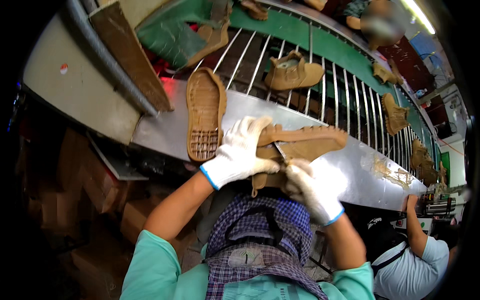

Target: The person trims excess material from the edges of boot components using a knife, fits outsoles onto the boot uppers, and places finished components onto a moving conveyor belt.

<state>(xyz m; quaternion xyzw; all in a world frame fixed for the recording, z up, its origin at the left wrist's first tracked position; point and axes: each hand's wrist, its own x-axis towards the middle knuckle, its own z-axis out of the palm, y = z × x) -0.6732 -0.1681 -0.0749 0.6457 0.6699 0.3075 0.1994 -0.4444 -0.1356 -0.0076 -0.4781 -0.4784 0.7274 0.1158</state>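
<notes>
Fingers of both gloved hands close around one tan boot (300,145).
Left hand (239,152) grips its heel end, right hand (311,187) beneath; the sole's long axis runs toward 3 o'clock, over the steel ledge (165,130).

Shoe factory floor, assembly line. Tan boots (292,72) are riding a green conveyor (320,42) behind a rack of metal rods (335,95), a loose tan sole (205,114) is lying on the steel ledge (360,170), and another worker (417,255) is working alongside.
</notes>
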